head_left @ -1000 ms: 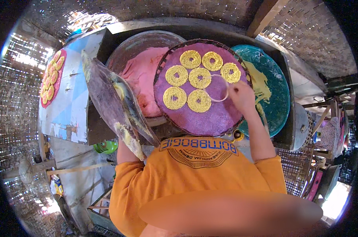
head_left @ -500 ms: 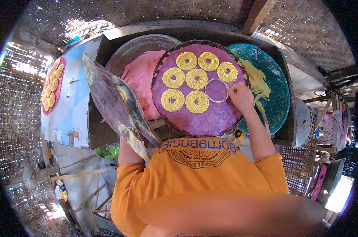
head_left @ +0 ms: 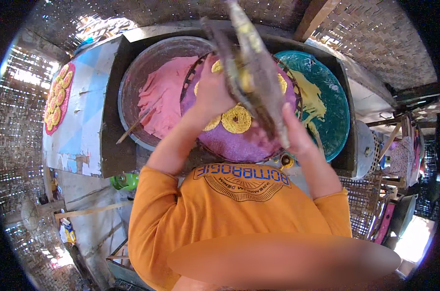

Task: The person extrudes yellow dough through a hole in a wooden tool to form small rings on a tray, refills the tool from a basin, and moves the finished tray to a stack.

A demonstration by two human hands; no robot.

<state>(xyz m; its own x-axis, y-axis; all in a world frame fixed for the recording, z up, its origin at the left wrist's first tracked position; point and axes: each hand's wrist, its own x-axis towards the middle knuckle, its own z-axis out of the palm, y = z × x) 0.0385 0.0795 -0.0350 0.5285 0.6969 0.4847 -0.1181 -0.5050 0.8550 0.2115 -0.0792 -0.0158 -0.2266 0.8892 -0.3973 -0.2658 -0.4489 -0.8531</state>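
Note:
A long, dough-smeared grey tool (head_left: 259,63) with two flat, joined pieces stands tilted above a round woven tray (head_left: 183,82), blurred by motion. My left hand (head_left: 215,94) is closed against its left piece, fingers partly hidden. Around its lower end is my right hand (head_left: 297,131), thumb up along the side and fingers smeared below. Purple sheeting (head_left: 225,145) lines the tray. On it lie several yellow dough rings (head_left: 236,119) of piped strands, many covered by the tool and left arm. The white ring from before does not show.
Left of the tray, a large grey basin (head_left: 130,92) holds pink dough (head_left: 159,87) and a stick (head_left: 132,127). On the right, a teal basin (head_left: 339,116) contains yellow dough (head_left: 309,97). Finished-looking dough rings lie on pink sheeting (head_left: 52,123) atop the painted board (head_left: 79,121) at far left.
The tool has swung from the left to over the tray, with my left hand coming into view. My right hand has left the white ring and moved to the tool's lower end.

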